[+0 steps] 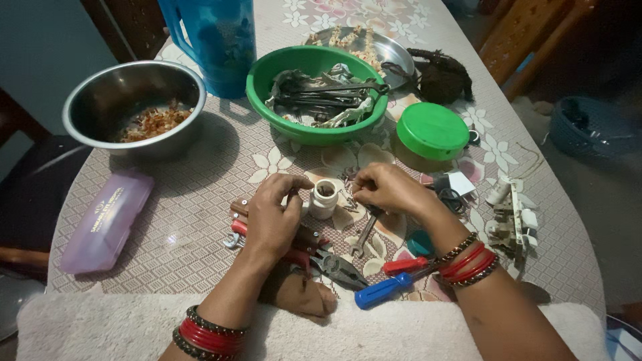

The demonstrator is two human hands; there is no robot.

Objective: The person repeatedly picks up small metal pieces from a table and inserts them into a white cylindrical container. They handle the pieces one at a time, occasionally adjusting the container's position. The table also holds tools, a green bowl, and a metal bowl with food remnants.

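Small white jar [325, 198] stands open on the desk [200, 174], between both hands. Green bowl of metal tools [315, 93], green lid [433, 130] and steel bowl [134, 107] crowd the far side. Pliers [334, 266], spanner [362, 237] and blue screwdriver [384, 289] lie near the front edge. Left hand [273, 217] curled beside the jar, fingers pressed together. Right hand [388, 189] pinches something tiny, unclear what.

Small open jar [326, 198] on counter [200, 174], between left hand [271, 214] and right hand [388, 189]. Pliers [334, 266], spanner [364, 235], screwdrivers [388, 287] in front of hands. Bowl of tools [316, 93] behind jar. Steel bowl [134, 107] far left; lidded tub [433, 132] behind right hand.
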